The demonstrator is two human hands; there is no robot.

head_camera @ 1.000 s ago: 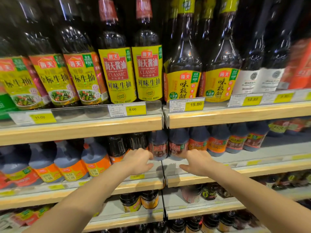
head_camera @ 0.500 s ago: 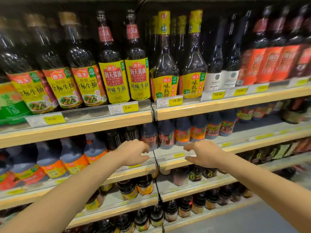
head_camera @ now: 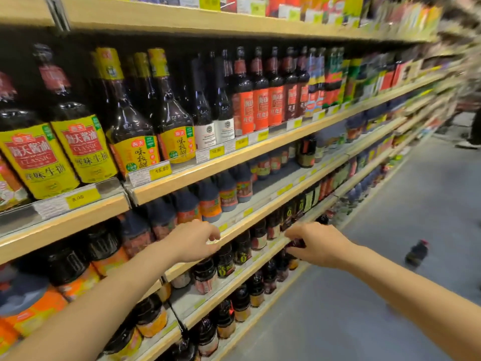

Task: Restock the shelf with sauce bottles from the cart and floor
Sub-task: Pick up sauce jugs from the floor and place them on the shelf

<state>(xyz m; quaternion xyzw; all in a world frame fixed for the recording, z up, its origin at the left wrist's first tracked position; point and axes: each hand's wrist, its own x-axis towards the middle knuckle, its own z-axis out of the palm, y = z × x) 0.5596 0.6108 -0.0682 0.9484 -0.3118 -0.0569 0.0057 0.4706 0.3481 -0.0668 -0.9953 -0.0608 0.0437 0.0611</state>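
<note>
Both forearms reach in from the near edge, bare. Left hand (head_camera: 194,241) hovers at the lip of the second shelf (head_camera: 234,231), fingers loosely curled, grip empty; it sits just in front of the blue-shouldered bottles (head_camera: 208,201), not touching as far as I can tell. Right hand (head_camera: 318,244) hangs over the lower shelf edge, fingers half-bent, grip also empty; a dark cap shows just under the fingertips, contact unclear. Farther out, one small dark bottle (head_camera: 416,254) with a red cap stands alone on the grey floor (head_camera: 390,295), well apart from both hands: likely the next item to restock. No cart in view. Judgement on handling: small, squat, full of liquid, so moderately heavy for its size; rigid, smooth and probably slick on the label film. Best taken round the body below the shoulder, not by the cap. Beyond, the upper shelf carries tall dark bottles (head_camera: 130,121) with glossy yellow labels and narrow necks; wood-tone shelf fronts carry yellow price tags (head_camera: 160,171).
</note>
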